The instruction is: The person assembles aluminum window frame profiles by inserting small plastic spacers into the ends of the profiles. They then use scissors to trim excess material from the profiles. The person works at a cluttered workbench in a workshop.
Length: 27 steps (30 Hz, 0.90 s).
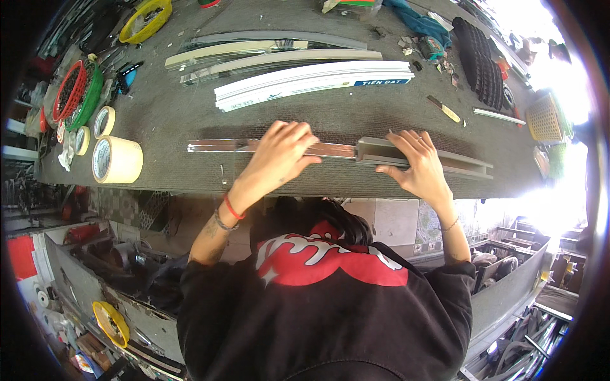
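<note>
Grey channel, clasped by the right grip, seemingly meets, between both grips, the brown strip held under the left grip, aligned but mostly outside.

Strip and channel partly behind hands

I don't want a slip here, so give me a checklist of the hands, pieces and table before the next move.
1. Left hand on the narrow strip: ok, thumb on the near side.
2. Right hand on the grey channel: ok, thumb near, fingers toward the far side.
3. Strip roughly in line with channel: ok, its right end is by the channel's left end.
4. Strip seated inside channel: cannot tell.
5. Knife clear of both hands: ok, it lies beyond the right hand.
6. Far right of table tidy: not ok, scraps lie there.
</note>
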Motion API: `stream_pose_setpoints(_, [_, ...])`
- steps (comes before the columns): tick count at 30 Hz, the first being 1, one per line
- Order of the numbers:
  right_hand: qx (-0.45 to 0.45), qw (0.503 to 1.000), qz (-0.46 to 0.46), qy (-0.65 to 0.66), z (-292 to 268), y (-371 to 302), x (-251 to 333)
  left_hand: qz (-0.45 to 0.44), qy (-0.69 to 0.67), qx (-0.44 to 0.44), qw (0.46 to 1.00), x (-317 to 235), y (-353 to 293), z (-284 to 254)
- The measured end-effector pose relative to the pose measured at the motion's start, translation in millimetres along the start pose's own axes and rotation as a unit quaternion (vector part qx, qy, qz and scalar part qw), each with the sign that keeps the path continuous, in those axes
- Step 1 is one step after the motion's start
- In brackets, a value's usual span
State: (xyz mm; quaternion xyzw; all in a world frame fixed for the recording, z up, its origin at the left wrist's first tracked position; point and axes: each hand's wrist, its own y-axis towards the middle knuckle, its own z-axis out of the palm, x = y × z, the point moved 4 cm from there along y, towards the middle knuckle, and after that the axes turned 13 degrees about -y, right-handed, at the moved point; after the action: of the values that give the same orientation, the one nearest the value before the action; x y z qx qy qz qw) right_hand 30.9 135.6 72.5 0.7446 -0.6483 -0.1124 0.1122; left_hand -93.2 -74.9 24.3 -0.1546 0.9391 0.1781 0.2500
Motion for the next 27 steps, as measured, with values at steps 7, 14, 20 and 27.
stream_pose_setpoints(7, [-0.001,1.0,-0.017,0.008,10.9,21.6,27.0,-0.034,0.064,-0.07,0.995,6.0,-35.7,-32.0])
stream_pose_setpoints(14, [0.009,1.0,-0.007,-0.001,10.9,25.3,34.1,-0.203,-0.39,-0.313,0.842,97.8,-107.7,-84.6])
stream_pose_setpoints(20, [0.007,0.998,-0.052,0.024,21.1,54.1,72.0,-0.185,-0.497,-0.266,0.805,96.5,-100.8,-64.8])
stream_pose_setpoints(27, [-0.023,0.996,-0.082,0.013,32.5,85.3,116.2,-0.153,-0.452,-0.19,0.858,96.0,-99.5,-66.3])
